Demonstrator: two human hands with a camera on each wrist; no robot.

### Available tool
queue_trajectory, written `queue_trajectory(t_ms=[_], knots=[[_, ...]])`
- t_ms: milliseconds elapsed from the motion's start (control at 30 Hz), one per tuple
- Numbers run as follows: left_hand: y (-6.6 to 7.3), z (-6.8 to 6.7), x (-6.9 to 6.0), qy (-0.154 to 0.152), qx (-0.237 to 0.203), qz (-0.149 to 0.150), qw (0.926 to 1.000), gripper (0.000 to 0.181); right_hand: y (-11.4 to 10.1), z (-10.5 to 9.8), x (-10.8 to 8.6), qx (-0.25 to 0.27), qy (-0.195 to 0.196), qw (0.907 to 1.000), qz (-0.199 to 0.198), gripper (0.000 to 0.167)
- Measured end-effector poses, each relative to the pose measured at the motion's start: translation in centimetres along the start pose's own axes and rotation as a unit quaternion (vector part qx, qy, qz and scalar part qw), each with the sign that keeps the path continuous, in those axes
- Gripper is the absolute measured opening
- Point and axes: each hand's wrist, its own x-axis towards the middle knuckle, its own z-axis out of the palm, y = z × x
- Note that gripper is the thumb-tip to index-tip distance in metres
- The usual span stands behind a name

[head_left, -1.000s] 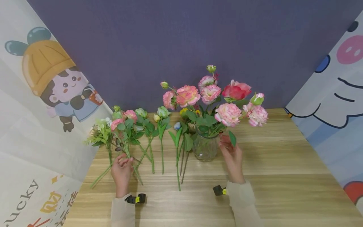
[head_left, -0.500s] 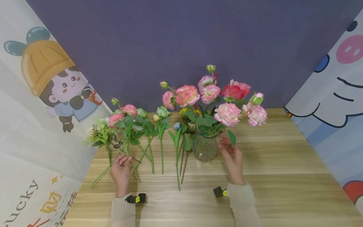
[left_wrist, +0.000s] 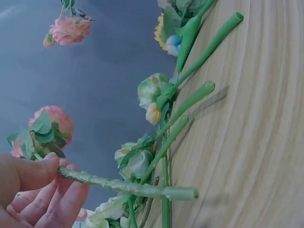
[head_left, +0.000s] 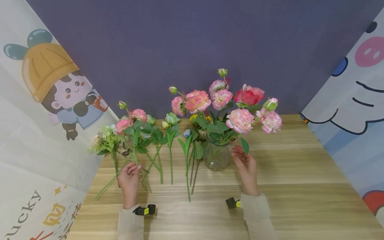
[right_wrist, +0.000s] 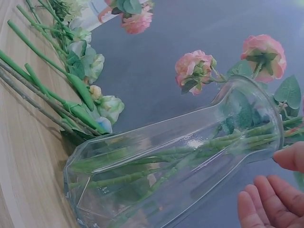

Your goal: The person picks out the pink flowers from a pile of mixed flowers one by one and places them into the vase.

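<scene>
My left hand (head_left: 129, 182) pinches the green stem (left_wrist: 128, 186) of an artificial flower with pink blooms (head_left: 139, 115) and a small bud. In the left wrist view, the stem's cut end points away from thumb and fingers, above the wooden table. A clear glass vase (head_left: 216, 159) stands upright, filled with pink, red and yellow flowers (head_left: 240, 120). My right hand (head_left: 246, 170) is beside the vase's right side, near its mouth. The right wrist view shows its thumb close to the rim (right_wrist: 279, 126), fingers loosely bent with nothing held; whether the thumb touches the glass is unclear.
More stems lie left of the vase: a white-green sprig (head_left: 108, 138), green-white roses (head_left: 172, 118) and a blue tulip bud (head_left: 187, 133). Behind the table (head_left: 288, 173) rises a dark purple panel (head_left: 192, 43); printed curtains hang on both sides.
The pink flower in my left hand has risen a little, its bud and blooms now higher against the panel. My right hand has stayed by the vase.
</scene>
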Motion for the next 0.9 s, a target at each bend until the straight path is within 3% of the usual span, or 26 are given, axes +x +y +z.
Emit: queue_trajectory(t_ms=[500,667,900], knots=[[1.3,1.1,-0.6,-0.002,-0.031,0.019,0.9993,0.021,0.0,0.3,-0.3,0.003,-0.011,0.9998,0.015,0.023],[1.8,1.4,-0.9,-0.001,-0.049,0.037,0.9982,0.021,-0.1,0.7,-0.3,0.002,0.000,0.9983,0.059,0.023],[2.8,1.8,-1.6,-0.008,-0.092,0.068,0.9935,0.023,-0.4,1.1,-0.6,-0.043,-0.005,0.9929,0.110,0.028]])
